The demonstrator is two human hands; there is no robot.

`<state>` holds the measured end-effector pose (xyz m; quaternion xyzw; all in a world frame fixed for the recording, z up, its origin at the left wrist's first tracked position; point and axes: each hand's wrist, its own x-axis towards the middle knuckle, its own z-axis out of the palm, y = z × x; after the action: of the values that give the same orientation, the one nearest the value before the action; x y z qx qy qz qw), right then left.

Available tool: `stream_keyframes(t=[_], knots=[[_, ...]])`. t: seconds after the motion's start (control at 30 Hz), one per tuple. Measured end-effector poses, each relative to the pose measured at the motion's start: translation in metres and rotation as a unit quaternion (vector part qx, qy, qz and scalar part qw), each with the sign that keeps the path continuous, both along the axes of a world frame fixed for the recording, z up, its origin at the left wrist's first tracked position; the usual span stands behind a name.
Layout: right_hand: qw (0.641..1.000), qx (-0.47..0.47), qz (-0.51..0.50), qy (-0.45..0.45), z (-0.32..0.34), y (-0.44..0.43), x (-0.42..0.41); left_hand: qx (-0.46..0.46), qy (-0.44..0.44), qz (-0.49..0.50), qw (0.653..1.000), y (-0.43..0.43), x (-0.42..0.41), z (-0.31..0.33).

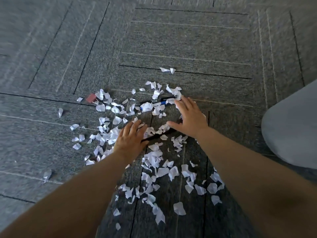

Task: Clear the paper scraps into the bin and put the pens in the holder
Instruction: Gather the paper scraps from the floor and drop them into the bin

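Several white paper scraps [155, 161] lie scattered over the grey carpet, from the middle of the view down towards me. A blue and black pen [160, 103] lies among the far scraps, partly covered by them. My left hand [129, 139] rests flat on the scraps left of centre, fingers spread, nothing held. My right hand [189, 118] lies flat and open just right of it, its fingertips close to the pen's right end. A dark thin thing, perhaps another pen [157, 135], shows between the two hands. No bin or holder is in view.
A small reddish-brown block [91, 97] sits at the left edge of the scraps. Two stray scraps [167, 70] lie farther out. A grey rounded object [291, 127] fills the right edge. Grey carpet tiles [188, 40] stretch beyond.
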<state>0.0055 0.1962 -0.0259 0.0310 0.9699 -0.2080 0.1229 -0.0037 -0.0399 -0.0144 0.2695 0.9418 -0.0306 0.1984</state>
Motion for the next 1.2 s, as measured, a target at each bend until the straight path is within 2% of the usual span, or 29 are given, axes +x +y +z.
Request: stream_keyframes(t=[0.3,0.47,0.63,0.7,0.83,1.03,1.2], knots=[[0.995,0.052,0.088,0.014,0.000,-0.073,0.009,-0.047,0.025,0.042,0.998,-0.030,0.014,0.003],[0.993,0.053,0.105,-0.024,0.000,-0.095,-0.003,-0.062,-0.002,0.103,0.993,-0.060,0.006,-0.002],[0.985,0.086,0.143,-0.034,0.002,-0.125,-0.006,-0.028,0.000,0.116,0.993,-0.075,0.009,-0.001],[0.984,0.094,0.149,0.000,0.002,-0.134,-0.003,-0.019,0.006,0.118,0.993,-0.077,0.012,0.001],[0.977,0.062,0.159,0.129,-0.001,-0.144,0.003,0.000,0.029,0.102,0.994,-0.077,0.016,0.001],[0.981,-0.025,0.152,0.115,0.001,-0.141,0.009,0.056,-0.032,0.103,0.993,-0.072,0.008,0.011],[0.985,-0.044,0.056,0.157,0.035,-0.112,0.004,0.114,0.003,0.067,0.991,-0.051,-0.017,0.040]])
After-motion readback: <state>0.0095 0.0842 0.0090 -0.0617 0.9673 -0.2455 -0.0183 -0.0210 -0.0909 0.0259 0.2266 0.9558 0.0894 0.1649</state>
